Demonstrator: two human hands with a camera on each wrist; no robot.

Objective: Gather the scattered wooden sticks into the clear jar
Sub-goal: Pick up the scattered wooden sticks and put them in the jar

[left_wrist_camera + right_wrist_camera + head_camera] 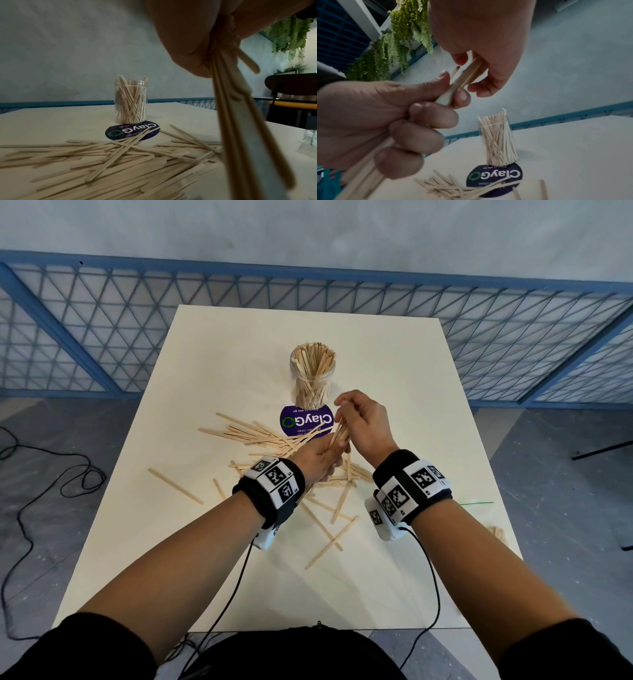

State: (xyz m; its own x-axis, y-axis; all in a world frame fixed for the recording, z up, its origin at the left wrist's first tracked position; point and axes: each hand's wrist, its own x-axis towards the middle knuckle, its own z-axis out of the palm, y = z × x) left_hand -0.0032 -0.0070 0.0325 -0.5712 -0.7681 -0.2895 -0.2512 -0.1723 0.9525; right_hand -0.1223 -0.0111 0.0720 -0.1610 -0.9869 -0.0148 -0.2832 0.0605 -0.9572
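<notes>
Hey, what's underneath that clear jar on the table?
The clear jar, packed with upright wooden sticks, stands at the far edge of a round purple ClayGo sticker on the table. Whether the sticker runs beneath its base is hidden by the sticks inside.

Pale matt wooden sticks (260,436); clear glossy plastic jar (312,378).

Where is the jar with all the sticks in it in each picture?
Head view: the clear jar stands upright at the middle of the table, beyond both hands.
Left wrist view: the jar is left of centre, behind the scattered sticks.
Right wrist view: the jar is lower right of centre.
Shared landmark: the purple round sticker just in front of the jar.
</notes>
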